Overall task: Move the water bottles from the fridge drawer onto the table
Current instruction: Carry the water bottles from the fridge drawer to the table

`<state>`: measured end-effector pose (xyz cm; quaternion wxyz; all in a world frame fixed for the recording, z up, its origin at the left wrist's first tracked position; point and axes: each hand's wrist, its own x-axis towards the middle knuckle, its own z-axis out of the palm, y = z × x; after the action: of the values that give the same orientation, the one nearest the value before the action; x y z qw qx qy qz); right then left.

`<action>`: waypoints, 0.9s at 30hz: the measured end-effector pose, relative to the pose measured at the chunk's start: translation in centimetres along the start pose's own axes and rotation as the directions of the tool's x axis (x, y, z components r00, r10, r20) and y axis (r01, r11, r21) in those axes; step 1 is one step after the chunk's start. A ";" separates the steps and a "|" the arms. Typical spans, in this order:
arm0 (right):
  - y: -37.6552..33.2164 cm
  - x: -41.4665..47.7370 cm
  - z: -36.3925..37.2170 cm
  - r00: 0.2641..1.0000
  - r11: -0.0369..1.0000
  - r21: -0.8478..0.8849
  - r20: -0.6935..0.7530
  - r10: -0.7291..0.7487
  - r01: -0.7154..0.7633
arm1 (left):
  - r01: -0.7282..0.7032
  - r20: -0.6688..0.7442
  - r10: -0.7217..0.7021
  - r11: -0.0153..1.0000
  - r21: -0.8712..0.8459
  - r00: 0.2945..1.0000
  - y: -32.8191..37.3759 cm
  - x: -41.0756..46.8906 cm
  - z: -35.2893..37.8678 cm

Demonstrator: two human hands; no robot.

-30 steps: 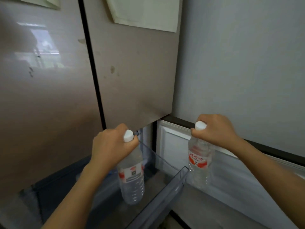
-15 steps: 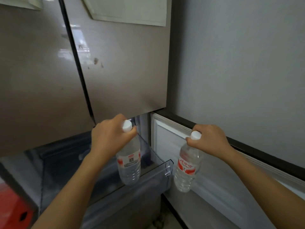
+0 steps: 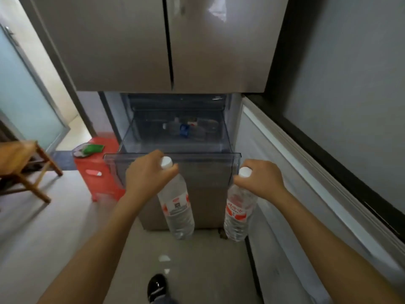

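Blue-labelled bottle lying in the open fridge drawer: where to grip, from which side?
Probably round the body of the blue-labelled clear plastic bottle, from above: it lies on its side, white cap leftward, and the clear drawer opens only upward.

Fridge drawer (image 3: 171, 156) centre, bottles (image 3: 190, 128) lying inside; left water bottle (image 3: 178, 207) and right water bottle (image 3: 238, 213) nearer; stool (image 3: 98, 172) left of drawer.
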<state>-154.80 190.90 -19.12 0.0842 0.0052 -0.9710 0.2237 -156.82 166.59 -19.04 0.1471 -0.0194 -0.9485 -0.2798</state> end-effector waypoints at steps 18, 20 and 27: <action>-22.7 -8.9 7.6 0.533 0.585 0.211 0.258 -0.806 0.783 | 0.657 -0.454 -0.517 0.716 0.235 0.726 -13.3 -25.3 -17.5; -27.6 -12.1 9.1 0.419 0.471 0.279 0.229 -0.879 0.837 | 0.729 -0.525 -0.549 0.646 0.228 0.651 -14.3 -30.8 -20.9; -41.0 -27.4 11.6 0.146 0.199 0.351 0.172 -0.974 0.915 | 0.904 -0.698 -0.618 0.416 0.101 0.362 -17.6 -49.9 -30.5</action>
<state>-127.72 148.17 -16.16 0.0267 0.6607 -0.7247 0.1937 -103.05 137.69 -18.29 0.2641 0.5602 -0.7823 -0.0662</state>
